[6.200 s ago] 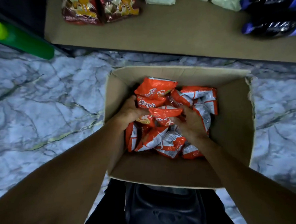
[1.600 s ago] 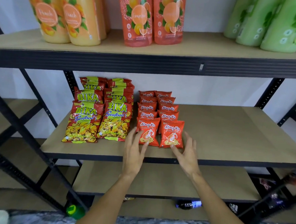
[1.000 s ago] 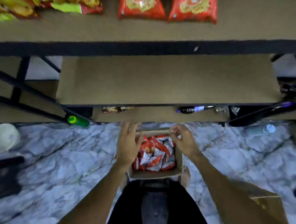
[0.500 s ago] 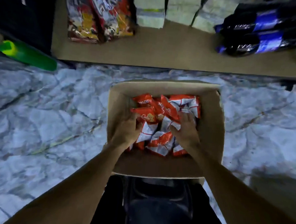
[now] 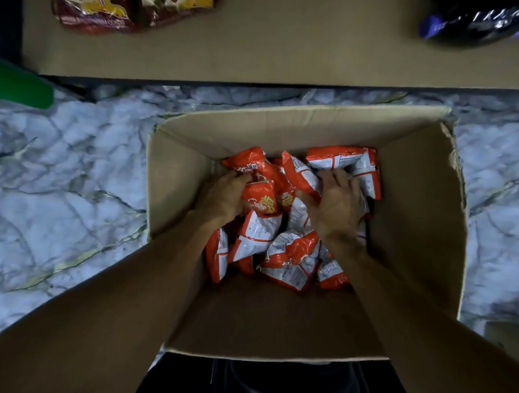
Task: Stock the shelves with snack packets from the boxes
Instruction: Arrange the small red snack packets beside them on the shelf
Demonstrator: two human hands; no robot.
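Both hands are working inside the open cardboard box (image 5: 416,222), which is sitting on the marble floor (image 5: 57,185) at the centre of the view. The snack packets (image 5: 291,258) are lying heaped in the box, from its middle toward 12 o'clock. The left hand (image 5: 222,196) is curling thumb and fingers round an orange packet (image 5: 259,198) at the heap's 10 o'clock side. The right hand (image 5: 337,209) is bending its fingers onto a white-backed packet (image 5: 344,161) at the heap's 1 o'clock; it is looking like a grip, though the fingertips are partly buried.

The risks, as I am judging them: the film looks slick and the bags puffed, so a packet caught only at its edge may be slipping free on the lift and dropping to the floor. A hard squeeze could be crushing the contents or splitting a seam. Many packets are lying back-up, so some may be reaching the shelf facing the wrong way.

White script is running across the orange packet, too blurred to read. The white backs are carrying fine print, too small. On the shelf board (image 5: 290,47) at 12 o'clock, maroon snack bags (image 5: 90,7) at 11 o'clock are showing cropped yellow letters, unreadable. The blue label of a dark bottle (image 5: 477,24) at 1 o'clock is also unreadable.
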